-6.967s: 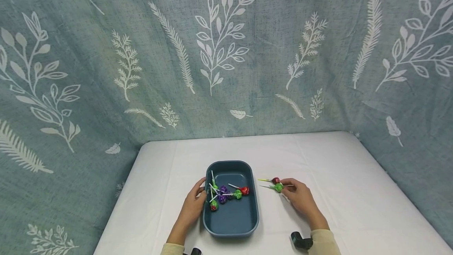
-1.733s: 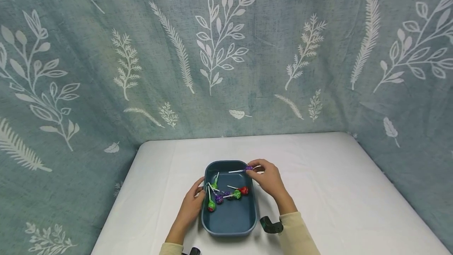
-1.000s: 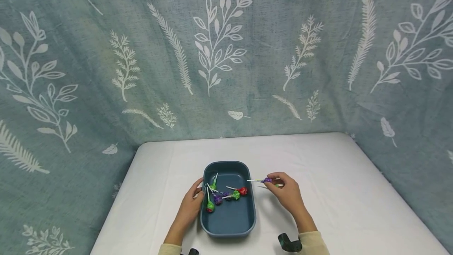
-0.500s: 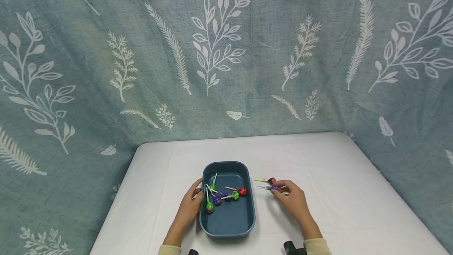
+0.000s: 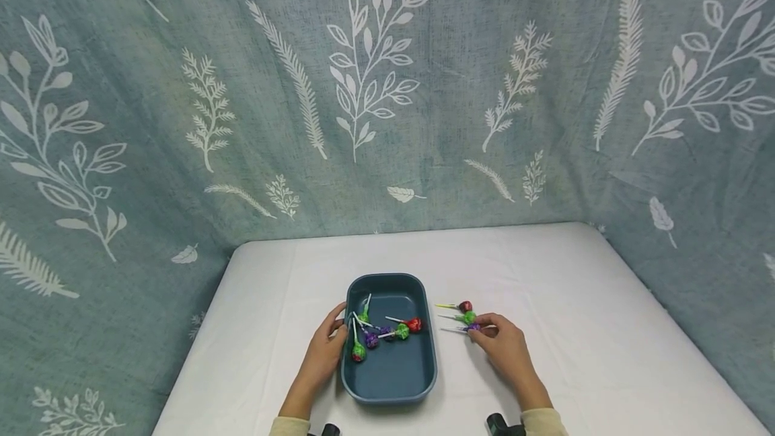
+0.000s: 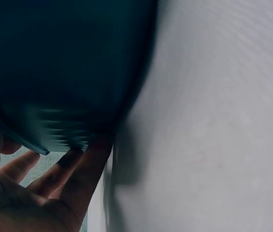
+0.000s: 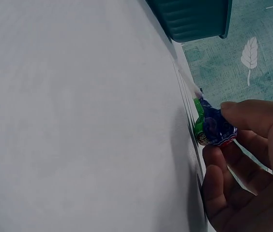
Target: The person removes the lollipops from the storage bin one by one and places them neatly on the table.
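Note:
In the head view, a purple-wrapped lollipop [image 5: 473,328] is pinched in my right hand [image 5: 504,348] by its candy end, low over the table right of the blue bin. Its stick points left. Just beyond it lie a green lollipop [image 5: 468,317] and a dark red one [image 5: 465,306], in a row with it. The right wrist view has my thumb and fingertips on the purple lollipop [image 7: 216,126], green wrapper showing behind. Fairly straight fingers of my left hand [image 5: 325,352] rest against the left outer wall of the bin [image 5: 393,379]; the left wrist view has these fingers [image 6: 81,183] spread there.
Several lollipops lie in the bin, among them a red one [image 5: 414,324], a green one [image 5: 358,352] and a purple one [image 5: 371,340]. A white cloth covers the table [image 5: 605,328]. A leaf-patterned curtain [image 5: 448,120] hangs behind and at both sides.
My right hand has carried the purple lollipop from over the bin's far right rim out to the row, then slightly nearer me, uncovering the green one. My left hand stays at the bin.

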